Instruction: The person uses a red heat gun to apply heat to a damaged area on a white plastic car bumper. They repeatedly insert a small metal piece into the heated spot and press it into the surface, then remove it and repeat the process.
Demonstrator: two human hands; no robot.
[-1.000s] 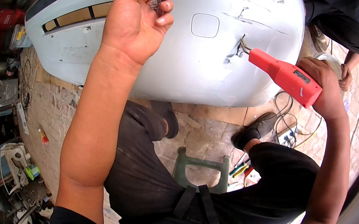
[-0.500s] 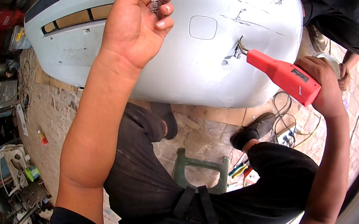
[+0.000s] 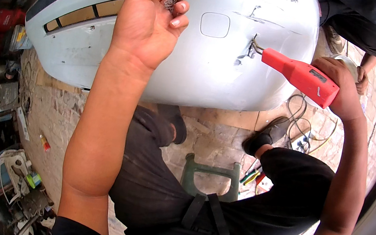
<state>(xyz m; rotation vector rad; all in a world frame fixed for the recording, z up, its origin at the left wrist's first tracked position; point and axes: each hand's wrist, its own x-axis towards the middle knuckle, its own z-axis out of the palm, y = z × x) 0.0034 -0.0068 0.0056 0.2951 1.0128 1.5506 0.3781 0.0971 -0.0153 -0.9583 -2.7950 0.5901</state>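
Observation:
A silver-white car bumper (image 3: 175,75) lies across the space before me, with a dark crack and scrapes on its right part. Wrapped round a red hot stapler (image 3: 299,76), my right hand (image 3: 340,85) keeps the two bent metal prongs at that crack. I cannot make out a staple at the tips. My left hand (image 3: 148,26) is palm up over the bumper, its fingers curled around a small tangle of thin wire staples (image 3: 169,2). A square outlined cover (image 3: 214,25) sits in the bumper between my hands.
At the upper right another person (image 3: 363,22) crouches, one hand by a round pale container (image 3: 348,65). Cables and a power strip (image 3: 301,141) lie by my right foot. A green stool (image 3: 211,171) and pliers (image 3: 251,178) are below. Cluttered parts (image 3: 22,174) line the left.
My left hand has shifted slightly up and to the right with the wire staples. The hot stapler has moved a little to the right and up, its prongs still at the crack.

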